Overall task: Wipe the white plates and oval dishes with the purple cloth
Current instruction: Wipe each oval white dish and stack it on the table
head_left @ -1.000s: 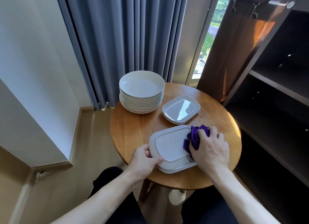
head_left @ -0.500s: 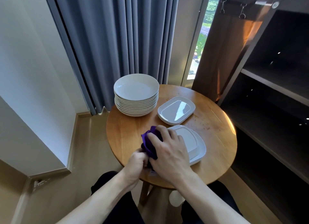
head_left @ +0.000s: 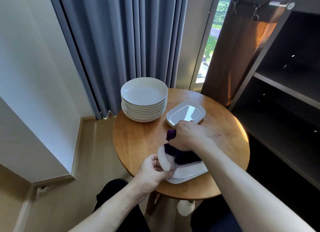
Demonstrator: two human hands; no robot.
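- Step in hand: wiping one oval dish. Your right hand [head_left: 187, 136] has its fingers curled tight round the bunched purple cloth [head_left: 181, 155] and presses it onto the top oval dish [head_left: 163, 156].
- That dish rests on a pile of oval dishes [head_left: 190, 173] at the near edge of the bench [head_left: 142, 141], right in front of you.
- Your left hand [head_left: 152, 171] pinches the dish's near left rim, thumb on top and fingers curled under. The rim looks raised off the pile there (it is blurred, so I cannot be sure).
- The cloth covers the middle and right of the dish, and white surface shows only at the left end. I judge the wipe to be midway through.
- A second pile of oval dishes [head_left: 186, 113] lies just beyond your right hand, and a stack of round white plates [head_left: 144, 100] stands at the far left of the bench. Neither is being touched, and nothing shows which of them are done, so expect plenty of the task to remain.
- The next move calls for a firm left-hand hold while you draw the cloth across to the bare left end and round the rim.
- Press lightly: the pile sits close to the bench's edge, and a hard sideways push could slide it towards your lap.
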